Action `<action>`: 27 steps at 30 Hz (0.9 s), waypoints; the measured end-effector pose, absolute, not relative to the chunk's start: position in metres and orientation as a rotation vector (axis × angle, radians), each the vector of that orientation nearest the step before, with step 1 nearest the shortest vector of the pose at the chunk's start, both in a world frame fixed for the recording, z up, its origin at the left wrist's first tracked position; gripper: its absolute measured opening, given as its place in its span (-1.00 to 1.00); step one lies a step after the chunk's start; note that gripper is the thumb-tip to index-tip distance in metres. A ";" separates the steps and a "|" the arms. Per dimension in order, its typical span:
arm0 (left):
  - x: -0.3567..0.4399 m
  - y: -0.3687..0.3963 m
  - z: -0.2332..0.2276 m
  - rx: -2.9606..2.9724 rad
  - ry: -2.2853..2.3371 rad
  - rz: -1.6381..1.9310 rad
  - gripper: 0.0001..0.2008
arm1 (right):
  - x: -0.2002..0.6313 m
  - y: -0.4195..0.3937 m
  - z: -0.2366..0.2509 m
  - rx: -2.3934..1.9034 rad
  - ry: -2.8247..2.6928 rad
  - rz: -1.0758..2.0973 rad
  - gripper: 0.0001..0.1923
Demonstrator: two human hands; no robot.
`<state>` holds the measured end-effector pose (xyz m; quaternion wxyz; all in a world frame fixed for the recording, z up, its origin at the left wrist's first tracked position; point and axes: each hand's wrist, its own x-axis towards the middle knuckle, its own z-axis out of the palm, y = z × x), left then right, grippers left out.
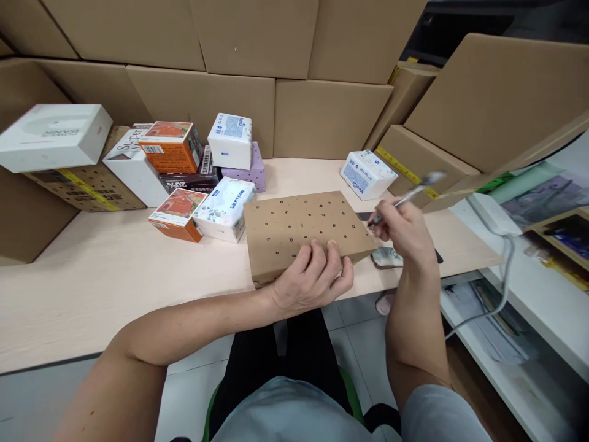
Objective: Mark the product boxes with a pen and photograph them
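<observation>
A brown cardboard box (306,224), marked on top with several small dark circles, lies on the table in front of me. My left hand (317,270) grips its near edge, fingertips on the top face. At the box's right corner, my right hand (398,227) is closed around a pen (414,189), its dark tip pointing down and left. Whether the tip touches the box I cannot make out. Partly behind my right wrist lies a phone-like thing with a patterned face (387,258).
Orange boxes (177,215), tissue packs (225,209), a purple box (248,169) and a white box (55,138) on a dotted carton stand at the left. Another tissue pack (368,174) sits at the back right. Tall cardboard panels (331,116) wall the table's back; a cable (506,279) hangs at the right.
</observation>
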<state>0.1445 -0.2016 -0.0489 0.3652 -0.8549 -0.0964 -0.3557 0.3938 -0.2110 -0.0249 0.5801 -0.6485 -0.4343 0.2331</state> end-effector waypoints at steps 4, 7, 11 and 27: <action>0.145 -0.202 -0.053 -2.243 -0.275 -0.966 -0.70 | 0.402 -0.219 -0.042 -2.033 -1.338 0.464 -0.70; 0.146 -0.202 -0.055 -2.255 -0.278 -0.982 -0.70 | 0.393 -0.219 -0.051 -2.237 -1.488 0.315 -0.82; 0.147 -0.203 -0.057 -2.190 -0.282 -0.957 -0.71 | 0.380 -0.223 -0.057 -2.288 -1.608 0.253 -0.89; 0.145 -0.208 -0.062 -2.188 -0.326 -0.921 -0.70 | 0.392 -0.234 -0.065 -2.799 -1.306 0.084 -0.40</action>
